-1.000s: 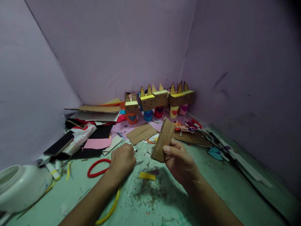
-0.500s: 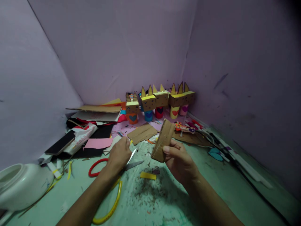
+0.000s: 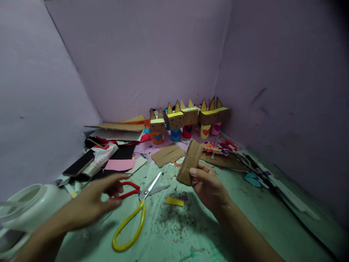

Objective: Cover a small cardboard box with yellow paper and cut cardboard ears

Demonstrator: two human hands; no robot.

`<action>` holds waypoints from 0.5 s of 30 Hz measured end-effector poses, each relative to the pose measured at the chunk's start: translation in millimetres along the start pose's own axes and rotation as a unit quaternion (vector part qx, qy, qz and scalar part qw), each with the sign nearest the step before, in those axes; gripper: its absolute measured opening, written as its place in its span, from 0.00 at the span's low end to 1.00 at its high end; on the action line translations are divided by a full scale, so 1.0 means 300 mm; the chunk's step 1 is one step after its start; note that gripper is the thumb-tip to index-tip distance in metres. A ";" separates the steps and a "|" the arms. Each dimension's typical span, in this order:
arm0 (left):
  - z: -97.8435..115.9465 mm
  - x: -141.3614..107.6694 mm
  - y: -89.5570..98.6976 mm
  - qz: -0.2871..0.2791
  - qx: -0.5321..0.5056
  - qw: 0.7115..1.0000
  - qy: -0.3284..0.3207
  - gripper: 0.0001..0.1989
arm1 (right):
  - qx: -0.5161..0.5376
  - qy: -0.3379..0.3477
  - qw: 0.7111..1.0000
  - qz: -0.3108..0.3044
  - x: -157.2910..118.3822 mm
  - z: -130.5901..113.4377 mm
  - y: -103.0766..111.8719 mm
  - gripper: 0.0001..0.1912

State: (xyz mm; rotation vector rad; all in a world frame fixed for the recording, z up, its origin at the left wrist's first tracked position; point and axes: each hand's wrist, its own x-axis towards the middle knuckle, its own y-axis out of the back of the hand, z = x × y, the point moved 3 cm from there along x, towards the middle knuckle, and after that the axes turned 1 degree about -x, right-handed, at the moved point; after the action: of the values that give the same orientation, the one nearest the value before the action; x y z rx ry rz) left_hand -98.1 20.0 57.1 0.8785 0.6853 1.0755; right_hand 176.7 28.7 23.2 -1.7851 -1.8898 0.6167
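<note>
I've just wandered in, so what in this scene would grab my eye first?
Probably the row of box-headed cardboard figures with pointed tops and heart-marked, brightly coloured bodies, lined up at the back. Next come the big red-and-yellow-handled scissors, lying with their blades apart on the green surface in front. Just right of them, the right hand holds up a piece of brown cardboard.

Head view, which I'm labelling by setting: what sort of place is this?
Most likely a home or classroom craft corner; which of the two, I can't tell. Open scissors lie on the green surface, cardboard-headed figures stand in a row behind, and coloured paper lies at the left.
</note>
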 end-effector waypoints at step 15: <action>-0.014 0.023 -0.107 -0.024 0.049 0.998 -0.018 0.34 | 0.068 0.044 0.996 0.026 0.005 -0.043 0.012 0.12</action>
State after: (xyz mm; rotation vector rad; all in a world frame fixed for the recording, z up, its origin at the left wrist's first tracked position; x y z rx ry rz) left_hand -84.8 20.7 26.7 0.9574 0.7308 0.9878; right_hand 187.5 30.4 31.2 -1.7497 -1.7056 0.6589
